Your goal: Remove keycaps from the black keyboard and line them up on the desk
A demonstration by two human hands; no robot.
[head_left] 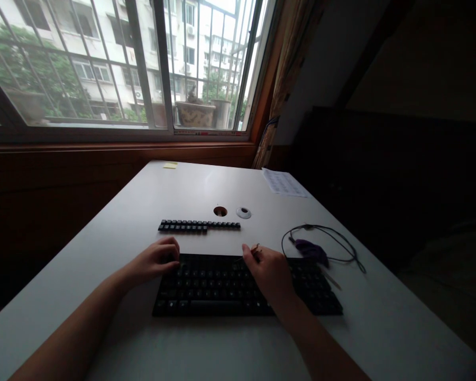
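Observation:
A black keyboard (218, 286) lies flat on the white table in front of me. My left hand (162, 256) has its fingers curled over the keyboard's far left corner. Above the far edge, right of the middle, my right hand (267, 264) is closed in a pinch. A small thin tool (256, 248) shows at its fingers, too small to make out fully. Part of the keyboard's right half is hidden under that hand. Beyond the keyboard, black keycaps (198, 226) stand lined up in two rows, the nearer row shorter.
Right of the keycaps are a round hole (220, 211) and its white cover (243, 212). A black cable (341, 238) loops beside a dark purple cloth (311, 251). Printed paper (284, 183) and a yellow note (170, 165) lie at the far end, below a barred window (166, 69).

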